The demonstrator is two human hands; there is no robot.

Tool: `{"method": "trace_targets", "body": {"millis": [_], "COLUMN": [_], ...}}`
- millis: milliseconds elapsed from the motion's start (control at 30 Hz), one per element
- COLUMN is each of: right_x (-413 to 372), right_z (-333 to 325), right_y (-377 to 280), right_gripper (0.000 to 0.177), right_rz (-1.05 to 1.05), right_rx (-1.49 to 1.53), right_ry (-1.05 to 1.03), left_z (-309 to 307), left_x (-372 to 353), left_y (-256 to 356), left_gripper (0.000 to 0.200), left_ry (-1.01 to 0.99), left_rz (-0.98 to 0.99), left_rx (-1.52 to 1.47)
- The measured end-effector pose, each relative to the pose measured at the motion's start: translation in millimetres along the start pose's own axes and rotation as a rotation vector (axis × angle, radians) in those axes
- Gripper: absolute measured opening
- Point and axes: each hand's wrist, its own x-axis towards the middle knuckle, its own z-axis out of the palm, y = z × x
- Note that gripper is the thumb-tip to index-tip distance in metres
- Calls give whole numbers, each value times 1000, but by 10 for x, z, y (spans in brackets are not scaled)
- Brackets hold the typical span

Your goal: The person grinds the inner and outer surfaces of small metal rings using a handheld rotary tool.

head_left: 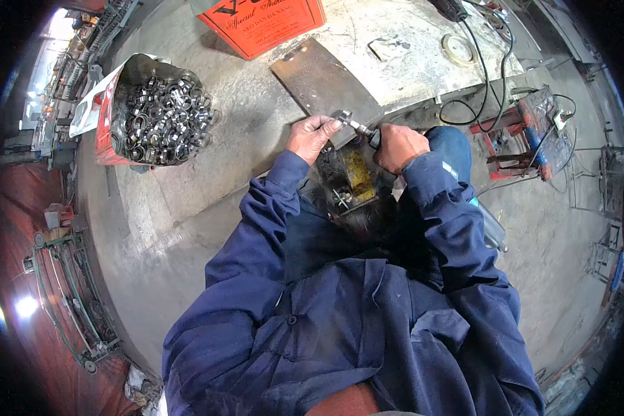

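Observation:
My left hand [312,136] pinches a small shiny metal ring-shaped part [344,116] between thumb and fingers, over the near edge of a dark metal plate [324,87]. My right hand [399,148] is wrapped around a dark-handled tool [376,139]. Its silver shaft [360,127] points left and meets the metal part at my left fingertips. Most of the handle is hidden in my right fist. Below the hands, between my knees, sits a grimy box-like fixture with a yellow side [360,177].
To the left, an open cut-down tin [106,132] is heaped with small metal rings [163,118]. An orange-red can [263,28] stands at the back. Black cable [489,83] loops at the right by a red metal stand [496,149]. A tape-like ring [458,50] lies on the worktop.

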Motion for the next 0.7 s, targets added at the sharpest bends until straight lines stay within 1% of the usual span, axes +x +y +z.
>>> {"method": "trace_targets", "body": {"millis": [67, 100, 167, 200, 267, 300, 367, 400, 467, 567, 633, 700], "right_x": [-14, -8, -9, -23, -52, -35, 4, -12, -50, 5, -53, -58], "right_z": [39, 13, -36, -20, -4, -12, -7, 20, 48, -9, -43, -57], "right_y": [12, 3, -25, -25, -9, 0, 7, 6, 18, 28, -31, -34], "right_gripper": [29, 29, 28, 28, 28, 28, 28, 28, 28, 28, 28, 28], "right_rz": [-79, -80, 10, 9, -75, -74, 7, 6, -90, -29, -56, -82], "right_rx": [-40, -42, -12, -12, -45, -47, -4, -2, -41, -16, -30, -51], "right_ry": [-36, -34, -20, -23, -38, -36, -28, -31, 13, -2, -23, -33], "left_z": [2, 11, 4, -10, -13, 9, 12, 0, -12, 20, 22, 25], "left_x": [-8, -4, 11, 19, 15, -9, -9, 12, 23, -9, 7, 2], "left_y": [0, -17, -49, -46, -39, -4, -14, -28, -53, -10, -20, -40], "left_gripper": [23, 23, 23, 23, 22, 22, 23, 23, 23, 23, 21, 22], "left_ry": [1, -1, -4, -4, -6, 1, 10, 0, -11, -14, 8, 5], "left_rz": [-31, 7, 45, 30, 15, 27, 37, 21, 8, 46, 17, 42], "left_rx": [3, -13, -31, -5, 21, 24, 25, 4, -17, -17, -13, -33]}}
